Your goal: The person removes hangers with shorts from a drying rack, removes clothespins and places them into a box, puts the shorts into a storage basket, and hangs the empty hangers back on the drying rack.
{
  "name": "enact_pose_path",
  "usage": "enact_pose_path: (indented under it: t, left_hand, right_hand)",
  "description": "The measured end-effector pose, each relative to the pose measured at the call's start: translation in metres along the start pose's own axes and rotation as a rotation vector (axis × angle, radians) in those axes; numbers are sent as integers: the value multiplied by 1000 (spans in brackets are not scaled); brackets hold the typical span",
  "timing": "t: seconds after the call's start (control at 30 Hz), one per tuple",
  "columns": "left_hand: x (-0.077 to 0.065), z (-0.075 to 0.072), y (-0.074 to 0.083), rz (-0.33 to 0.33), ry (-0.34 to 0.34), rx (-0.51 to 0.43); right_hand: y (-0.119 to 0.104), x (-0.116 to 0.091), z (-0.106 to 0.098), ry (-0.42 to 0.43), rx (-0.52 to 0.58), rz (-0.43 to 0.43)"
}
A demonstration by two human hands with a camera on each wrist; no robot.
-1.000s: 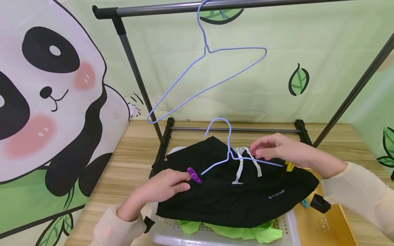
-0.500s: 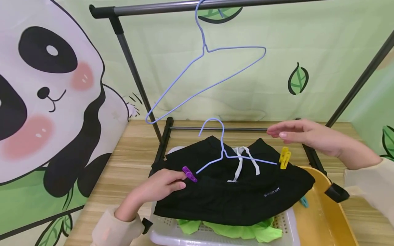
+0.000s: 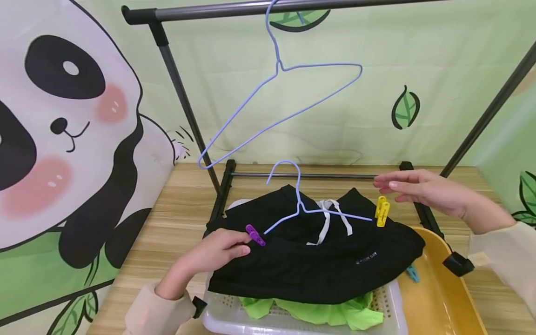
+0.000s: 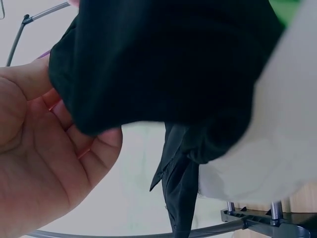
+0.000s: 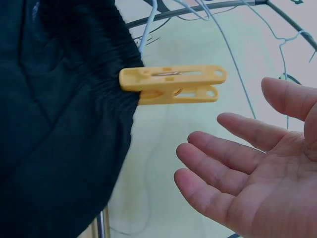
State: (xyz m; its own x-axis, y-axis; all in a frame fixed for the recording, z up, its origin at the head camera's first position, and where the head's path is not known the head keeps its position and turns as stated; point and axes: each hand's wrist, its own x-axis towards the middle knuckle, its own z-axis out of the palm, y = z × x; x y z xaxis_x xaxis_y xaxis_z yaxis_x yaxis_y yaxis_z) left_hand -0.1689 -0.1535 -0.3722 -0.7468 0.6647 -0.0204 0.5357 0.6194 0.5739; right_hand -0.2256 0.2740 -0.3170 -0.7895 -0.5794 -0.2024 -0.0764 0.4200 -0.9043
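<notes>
A pair of black drawstring shorts [image 3: 318, 270] lies spread over a basket, with a lilac hanger [image 3: 298, 190] partly tucked into its waistband. A purple clothespin [image 3: 255, 235] is clipped near the hanger's left end, and a yellow clothespin [image 5: 173, 79] bites the waistband at the right end. Just left of the purple clothespin, my left hand [image 3: 224, 251] pinches the shorts; in the left wrist view the black cloth runs between thumb and fingers. Beyond the yellow clothespin my right hand [image 3: 423, 188] hovers apart from it, fingers extended and holding nothing.
Light green cloth [image 3: 318, 315] pokes out below the shorts over the white basket [image 3: 247, 325]. To the right stands a yellow tub [image 3: 444, 288] with a teal clothespin [image 3: 412, 273]. Overhead, another lilac hanger [image 3: 276, 122] hangs from a dark rack rail [image 3: 209, 11].
My right hand has left the waistband and moved right and up, uncovering the yellow clothespin. The lower hanger and both clothespins have shifted slightly left; my left hand keeps its hold.
</notes>
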Motion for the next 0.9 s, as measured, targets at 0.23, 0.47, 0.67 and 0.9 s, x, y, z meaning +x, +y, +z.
enact_pose_path:
  t: [0.23, 0.47, 0.67, 0.9]
  left_hand:
    - [0, 1, -2, -1, 4, 11]
    - [0, 0, -2, -4, 14, 33]
    - [0, -1, -1, -9, 10, 27]
    - [1, -2, -3, -16, 8, 20]
  right_hand:
    - [8, 1, 2, 1, -1, 38]
    - [11, 4, 4, 7, -35, 92]
    - [12, 5, 5, -12, -26, 90]
    - [13, 7, 6, -42, -4, 73]
